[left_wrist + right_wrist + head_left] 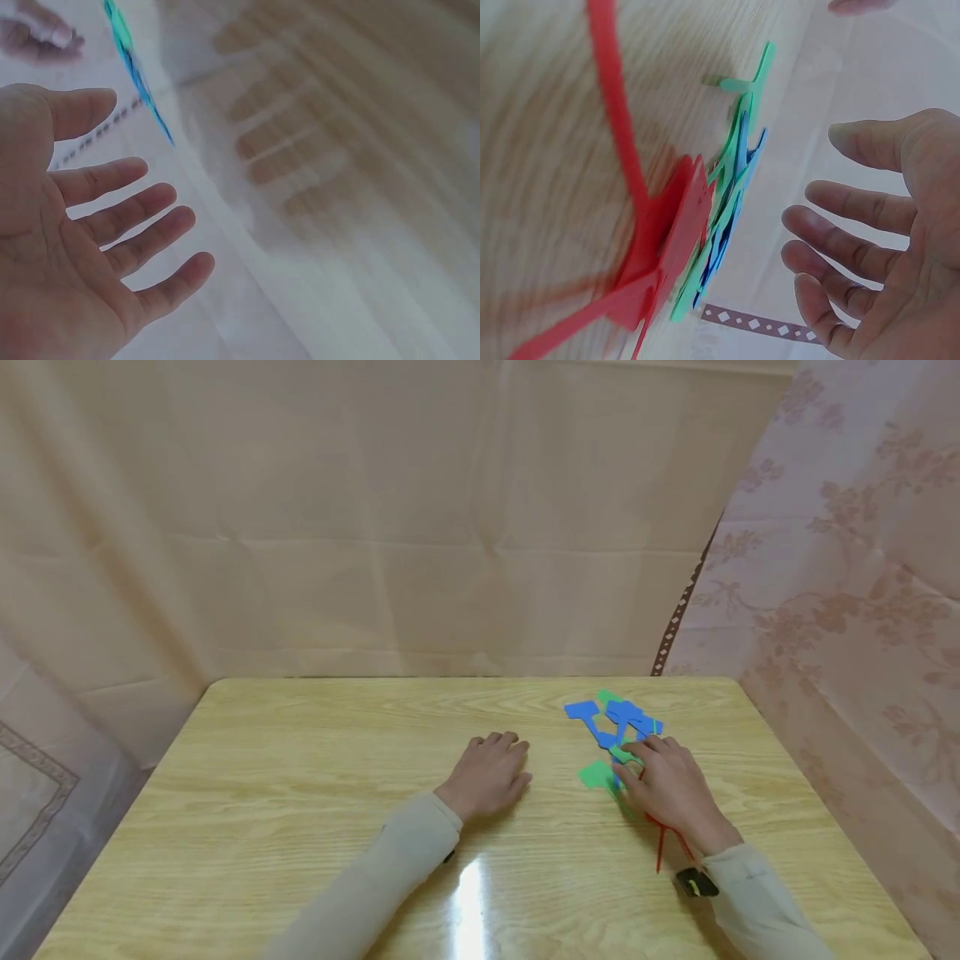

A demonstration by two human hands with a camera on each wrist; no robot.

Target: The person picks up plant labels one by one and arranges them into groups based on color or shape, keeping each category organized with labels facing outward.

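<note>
Flat T-shaped plastic pieces lie in a loose heap on the right part of the table: blue ones, green ones and red ones. Over the heap is the right hand, fingers apart and slightly bent; in the right wrist view this hand holds nothing and stands off from the red pieces and green pieces. To the left of the heap, the left hand is low over the table, palm down. The left wrist view shows its fingers spread and nothing held.
The wooden table has a beige cloth hanging behind it and a floral cloth at the right. A dark band with a tag is on the right wrist. Light reflects off the table's front middle.
</note>
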